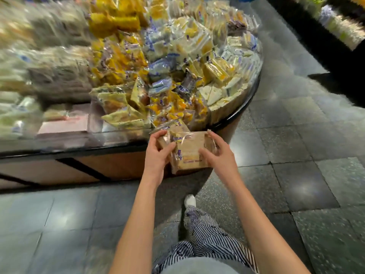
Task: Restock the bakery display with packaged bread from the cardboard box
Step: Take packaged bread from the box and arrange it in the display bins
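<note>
A clear-wrapped brown bread package is held in front of the bakery display, just below its rounded front edge. My left hand grips the package's left end, thumb over the top. My right hand grips its right end, fingers curled round the wrapper. The display is heaped with several yellow, white and purple-labelled bread packs. No cardboard box is in view.
The display stands on a wooden base with black trim. Grey floor tiles spread to the right and below. A second dark shelf with goods stands at the far right. My striped trouser leg and white shoe are below.
</note>
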